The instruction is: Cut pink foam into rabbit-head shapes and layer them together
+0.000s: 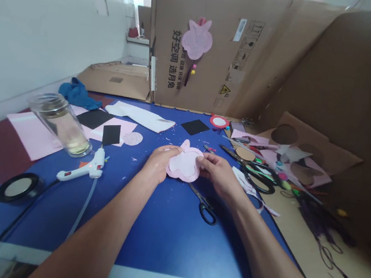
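Between my two hands is a pink felt cutout (182, 175) with a rounded, lobed outline and a paler piece of similar shape on top of it. My left hand (159, 162) pinches its left edge, thumb on top. From the right, my right hand (215, 168) grips the opposite edge between thumb and fingers. A pair of scissors (207, 213) with black handles lies on the blue table (161, 239), its blades pointing up toward the cutout and partly under my right hand. A small pink-and-grey item (209, 149) lies just beyond the cutout.
At left are a white glue gun (92, 165) with a cord, a roll of tape (18, 188), a glass jar (63, 125) and black squares (111, 134). Larger scissors (254, 172) and felt scraps (295, 162) crowd the right. A finished-looking pink shape (197, 40) hangs on a cardboard wall (221, 7).
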The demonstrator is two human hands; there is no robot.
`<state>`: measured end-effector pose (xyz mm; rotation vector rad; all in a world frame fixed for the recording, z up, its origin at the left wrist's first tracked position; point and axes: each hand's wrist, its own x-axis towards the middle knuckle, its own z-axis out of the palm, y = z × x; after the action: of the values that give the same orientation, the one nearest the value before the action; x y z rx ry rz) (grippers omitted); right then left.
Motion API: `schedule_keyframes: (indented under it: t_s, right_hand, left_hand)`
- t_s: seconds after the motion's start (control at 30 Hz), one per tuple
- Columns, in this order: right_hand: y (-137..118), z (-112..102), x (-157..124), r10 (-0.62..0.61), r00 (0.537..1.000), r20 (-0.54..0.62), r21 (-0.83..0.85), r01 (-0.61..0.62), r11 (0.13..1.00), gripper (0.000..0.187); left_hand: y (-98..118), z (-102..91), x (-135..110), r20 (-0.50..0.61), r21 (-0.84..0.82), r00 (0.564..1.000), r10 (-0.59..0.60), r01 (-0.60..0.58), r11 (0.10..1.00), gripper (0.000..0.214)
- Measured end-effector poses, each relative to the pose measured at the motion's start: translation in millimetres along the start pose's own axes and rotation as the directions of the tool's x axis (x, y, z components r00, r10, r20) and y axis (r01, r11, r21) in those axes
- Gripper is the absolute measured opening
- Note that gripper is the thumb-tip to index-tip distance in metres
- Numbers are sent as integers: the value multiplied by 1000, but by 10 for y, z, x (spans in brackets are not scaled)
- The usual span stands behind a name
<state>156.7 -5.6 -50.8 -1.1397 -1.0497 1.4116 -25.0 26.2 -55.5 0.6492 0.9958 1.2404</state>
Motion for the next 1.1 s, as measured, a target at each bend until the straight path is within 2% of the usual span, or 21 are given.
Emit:
schedule_keyframes:
  t_s: [0.23, 0.9, 1.1]
  right_hand:
    - [-2, -13, 1, -2, 1000, 5, -26, 2, 1000, 39]
    - [7, -2, -3, 6, 999, -53, -47, -9, 999, 43]
    - [-3, 19, -13, -68, 997, -44, -115, 63, 991, 38]
  left_hand:
    - [0, -24, 19, -20, -9, 1000, -6, 6, 1000, 24]
    - [8, -7, -5, 11, 10, 1000, -5, 5, 1000, 26]
    - [-1, 1, -7, 18, 29, 1000, -8, 8, 1000, 23]
